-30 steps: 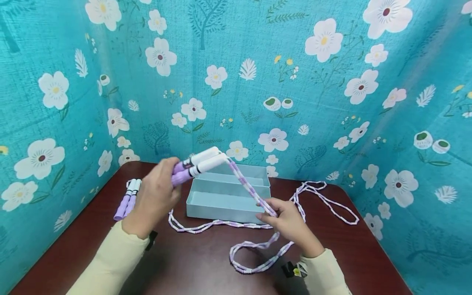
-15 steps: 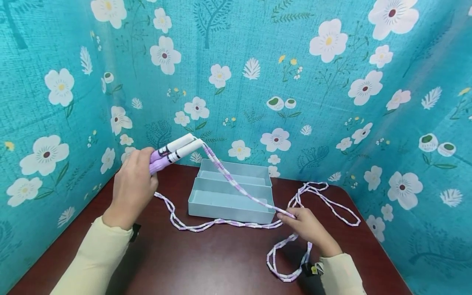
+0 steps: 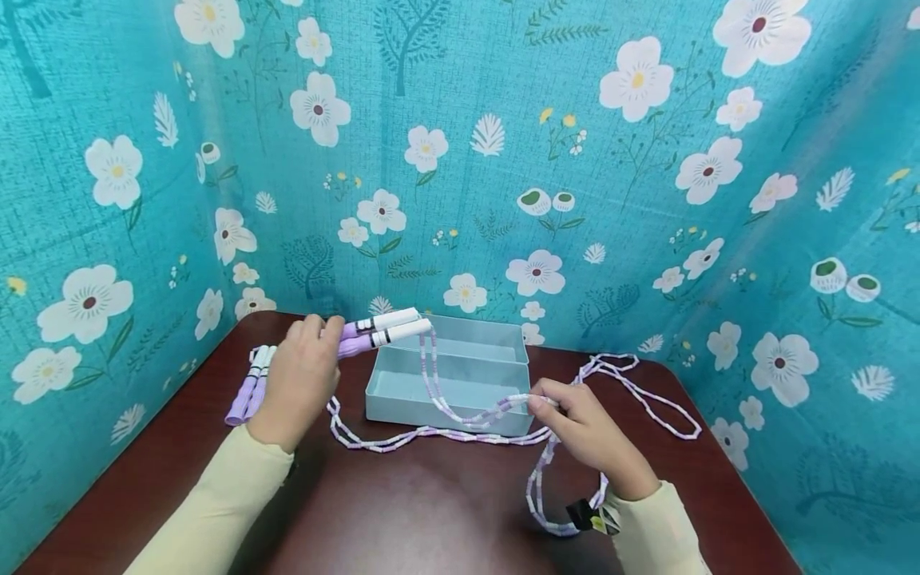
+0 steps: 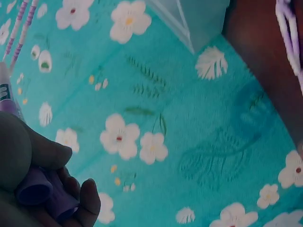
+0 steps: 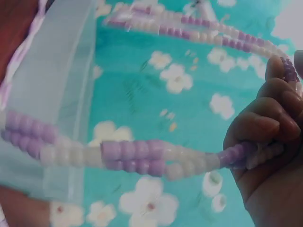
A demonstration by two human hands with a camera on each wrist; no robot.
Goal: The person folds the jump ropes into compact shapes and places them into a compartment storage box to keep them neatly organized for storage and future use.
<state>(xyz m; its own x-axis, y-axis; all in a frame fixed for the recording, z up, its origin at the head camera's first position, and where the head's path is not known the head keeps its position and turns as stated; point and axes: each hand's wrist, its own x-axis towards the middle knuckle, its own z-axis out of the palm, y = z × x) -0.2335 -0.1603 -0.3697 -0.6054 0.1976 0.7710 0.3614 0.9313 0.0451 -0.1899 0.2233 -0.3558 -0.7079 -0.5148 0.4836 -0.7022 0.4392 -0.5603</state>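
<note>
My left hand (image 3: 298,387) grips the two purple-and-white handles (image 3: 388,329) of a beaded jump rope side by side, raised above the table. Their white ends point right, over the box; their hollow purple ends (image 4: 35,189) show below the thumb in the left wrist view. From the handles the doubled purple-and-white rope (image 3: 434,387) sags in front of the box and rises to my right hand (image 3: 592,435), which pinches it between thumb and fingers. Past that hand, the rope hangs in a loop (image 3: 535,495) near the right wrist. Close up, paired bead strands (image 5: 132,156) run into the right fingers.
An open pale blue box (image 3: 431,411), lid leaning back, stands mid-table. A second jump rope's handles (image 3: 251,387) lie at left, partly behind my left hand. Beaded cord (image 3: 381,447) runs before the box, and more cord (image 3: 657,403) lies looped at right. Floral cloth (image 3: 460,160) surrounds the table.
My left hand swung left and up, then came back right and lower with the handles. My right hand slid right, then slightly left. The stretched rope now sags between them.
</note>
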